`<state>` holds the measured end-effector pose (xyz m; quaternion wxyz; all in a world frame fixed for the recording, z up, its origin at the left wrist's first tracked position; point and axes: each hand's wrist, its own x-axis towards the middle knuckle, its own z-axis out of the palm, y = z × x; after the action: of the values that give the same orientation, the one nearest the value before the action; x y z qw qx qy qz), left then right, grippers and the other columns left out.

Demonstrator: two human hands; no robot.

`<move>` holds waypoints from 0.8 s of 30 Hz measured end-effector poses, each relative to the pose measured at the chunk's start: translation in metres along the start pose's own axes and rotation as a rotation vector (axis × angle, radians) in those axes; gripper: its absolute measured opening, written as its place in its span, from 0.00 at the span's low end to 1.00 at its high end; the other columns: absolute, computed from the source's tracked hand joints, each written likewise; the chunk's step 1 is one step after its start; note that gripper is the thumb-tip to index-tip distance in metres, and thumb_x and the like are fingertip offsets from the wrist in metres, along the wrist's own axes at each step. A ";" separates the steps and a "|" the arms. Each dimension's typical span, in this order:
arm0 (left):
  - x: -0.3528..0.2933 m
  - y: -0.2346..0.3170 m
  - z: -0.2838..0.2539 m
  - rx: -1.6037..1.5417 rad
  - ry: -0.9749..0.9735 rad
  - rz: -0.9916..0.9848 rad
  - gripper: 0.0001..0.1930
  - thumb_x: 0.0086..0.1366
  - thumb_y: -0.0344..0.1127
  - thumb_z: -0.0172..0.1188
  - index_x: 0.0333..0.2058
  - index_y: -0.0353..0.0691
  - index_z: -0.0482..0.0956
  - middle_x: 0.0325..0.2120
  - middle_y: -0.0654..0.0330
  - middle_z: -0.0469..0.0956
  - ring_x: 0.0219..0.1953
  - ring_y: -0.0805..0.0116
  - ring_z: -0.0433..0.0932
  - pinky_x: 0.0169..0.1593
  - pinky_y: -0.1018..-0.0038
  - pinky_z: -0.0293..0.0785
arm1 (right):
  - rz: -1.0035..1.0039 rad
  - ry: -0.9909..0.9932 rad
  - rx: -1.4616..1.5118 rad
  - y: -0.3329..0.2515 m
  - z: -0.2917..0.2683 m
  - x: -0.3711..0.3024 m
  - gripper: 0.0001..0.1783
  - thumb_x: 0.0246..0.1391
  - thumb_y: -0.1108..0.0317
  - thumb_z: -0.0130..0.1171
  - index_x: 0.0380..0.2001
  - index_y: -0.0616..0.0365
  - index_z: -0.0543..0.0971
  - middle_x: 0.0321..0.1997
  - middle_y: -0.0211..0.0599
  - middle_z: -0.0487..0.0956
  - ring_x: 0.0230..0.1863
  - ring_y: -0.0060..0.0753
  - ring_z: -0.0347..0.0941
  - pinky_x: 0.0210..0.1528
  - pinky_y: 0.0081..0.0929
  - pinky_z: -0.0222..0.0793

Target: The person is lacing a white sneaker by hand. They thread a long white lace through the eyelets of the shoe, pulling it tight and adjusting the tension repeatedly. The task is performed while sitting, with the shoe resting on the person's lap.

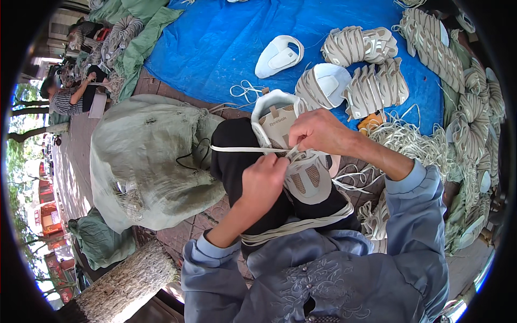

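A beige and white shoe upper [308,185] lies across my dark-trousered knees, its rounded toe toward me and its padded collar away. My left hand [265,180] is closed in a pinch over the lacing area, on a white shoelace [237,149]. One stretch of this lace runs left across my knee. My right hand [319,132] pinches the lace too, just right of and beyond the left, near the tongue [279,126]. The fingertips of both hands are close together. More loose laces [301,228] lie over my lap.
Nested stacks of uppers [377,89] and a single upper [279,55] lie on a blue tarp [215,59]. Right of me are a heap of laces [417,142] and more stacks. A large pale sack [145,156] and a tree trunk [129,280] stand left. Another person [70,101] sits far left.
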<state>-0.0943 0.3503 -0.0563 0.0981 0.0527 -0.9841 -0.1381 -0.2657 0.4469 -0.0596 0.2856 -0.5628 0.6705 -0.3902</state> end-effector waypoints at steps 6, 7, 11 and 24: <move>0.015 -0.014 -0.027 -0.492 -0.173 -0.174 0.03 0.50 0.23 0.54 0.24 0.39 0.72 0.19 0.64 0.70 0.19 0.76 0.70 0.21 0.77 0.64 | -0.095 0.044 -0.051 0.000 0.000 0.000 0.06 0.29 0.74 0.59 0.18 0.53 0.76 0.19 0.29 0.74 0.26 0.34 0.71 0.29 0.30 0.64; 0.018 -0.017 -0.035 -0.622 -0.273 -0.297 0.03 0.51 0.23 0.53 0.25 0.38 0.72 0.19 0.65 0.71 0.19 0.79 0.69 0.21 0.78 0.64 | -0.159 0.060 -0.086 0.000 0.000 0.001 0.06 0.29 0.74 0.59 0.17 0.54 0.75 0.19 0.28 0.73 0.25 0.33 0.70 0.30 0.29 0.64; 0.034 -0.032 -0.053 -0.904 -0.533 -0.433 0.02 0.54 0.26 0.52 0.27 0.36 0.72 0.18 0.66 0.72 0.19 0.84 0.66 0.22 0.83 0.62 | -0.347 0.131 -0.168 -0.001 0.000 0.004 0.07 0.28 0.74 0.61 0.17 0.54 0.73 0.19 0.26 0.73 0.25 0.34 0.69 0.32 0.28 0.64; 0.012 -0.035 -0.064 -1.034 -0.394 -0.360 0.07 0.55 0.22 0.51 0.32 0.35 0.76 0.23 0.64 0.72 0.20 0.78 0.66 0.23 0.82 0.63 | 0.043 -0.042 0.165 -0.001 -0.005 0.001 0.08 0.30 0.77 0.61 0.20 0.58 0.76 0.19 0.33 0.73 0.23 0.28 0.71 0.26 0.24 0.64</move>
<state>-0.0897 0.2990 -0.0035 -0.0990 0.1379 -0.7639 -0.6226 -0.2699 0.4469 -0.0561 0.3534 -0.5309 0.6417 -0.4259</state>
